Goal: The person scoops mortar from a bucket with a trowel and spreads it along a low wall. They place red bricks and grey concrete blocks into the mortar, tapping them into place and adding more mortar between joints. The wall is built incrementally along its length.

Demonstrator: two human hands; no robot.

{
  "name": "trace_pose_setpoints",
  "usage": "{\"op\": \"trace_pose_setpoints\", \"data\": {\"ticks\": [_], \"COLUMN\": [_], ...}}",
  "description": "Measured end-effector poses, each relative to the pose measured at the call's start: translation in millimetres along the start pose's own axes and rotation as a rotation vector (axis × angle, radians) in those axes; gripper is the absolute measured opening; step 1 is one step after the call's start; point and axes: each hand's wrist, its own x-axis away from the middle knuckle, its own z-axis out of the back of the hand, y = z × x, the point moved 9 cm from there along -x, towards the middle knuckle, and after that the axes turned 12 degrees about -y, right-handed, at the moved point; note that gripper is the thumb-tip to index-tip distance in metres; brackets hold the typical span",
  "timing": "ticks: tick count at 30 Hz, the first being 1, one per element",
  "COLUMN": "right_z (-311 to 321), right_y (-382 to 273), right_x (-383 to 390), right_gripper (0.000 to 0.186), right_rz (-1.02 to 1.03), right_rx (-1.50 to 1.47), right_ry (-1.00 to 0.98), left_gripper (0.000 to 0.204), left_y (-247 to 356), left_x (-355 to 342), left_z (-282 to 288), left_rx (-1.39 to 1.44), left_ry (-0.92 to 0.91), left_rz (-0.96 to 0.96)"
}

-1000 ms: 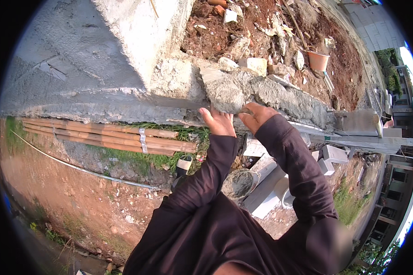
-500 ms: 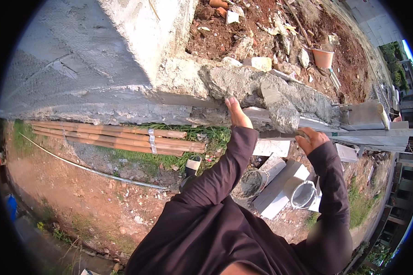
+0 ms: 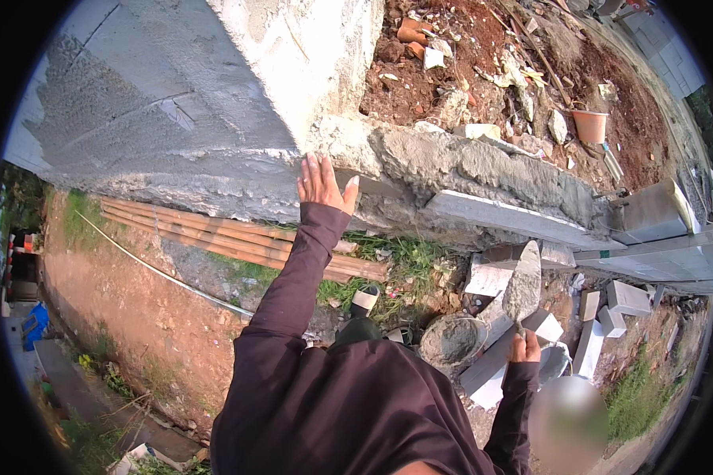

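My left hand (image 3: 322, 186) rests with fingers stretched out against the rough edge of the grey wall (image 3: 206, 170), by the corner where the upright part begins. It holds nothing. In my right hand (image 3: 524, 347) is the handle of a trowel (image 3: 523, 285), its pointed blade up and smeared with grey mortar. The trowel is held apart from the wall, above the blocks and buckets on the ground. Thick, uneven mortar (image 3: 475, 168) covers the wall's top, and a long pale slab (image 3: 523, 220) lies along its near side.
Below stand a mortar-filled bucket (image 3: 454, 339) and a white bucket (image 3: 556, 360) partly behind my right hand. Pale blocks (image 3: 628, 298) lie to the right. A bundle of bamboo-like poles (image 3: 238, 245) lies beneath the wall at left. Beyond is rubble with an orange bucket (image 3: 590, 125).
My left hand has slid left along the wall toward the corner. My right hand has drawn the trowel off the wall top, down and nearer to me.
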Motion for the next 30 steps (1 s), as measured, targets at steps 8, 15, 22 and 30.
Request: {"op": "trace_pose_setpoints", "data": {"ticks": [8, 15, 22, 30], "right_z": [2, 45, 33, -11], "right_y": [7, 191, 365, 460], "right_x": [-11, 17, 19, 21], "right_gripper": [0.028, 0.052, 0.037, 0.027], "right_rz": [0.026, -0.350, -0.523, -0.860], "right_rx": [-0.173, 0.489, 0.092, 0.083], "right_ry": [-0.006, 0.136, 0.049, 0.006], "left_gripper": [0.055, 0.053, 0.048, 0.044], "left_y": [-242, -262, -201, -52], "left_x": [405, 577, 367, 155], "left_z": [-116, -87, -107, -57], "left_rx": [-0.087, -0.332, 0.048, 0.576], "left_ry": [-1.127, -1.855, -0.803, -0.504], "left_rz": [0.890, 0.439, 0.764, 0.258]}}
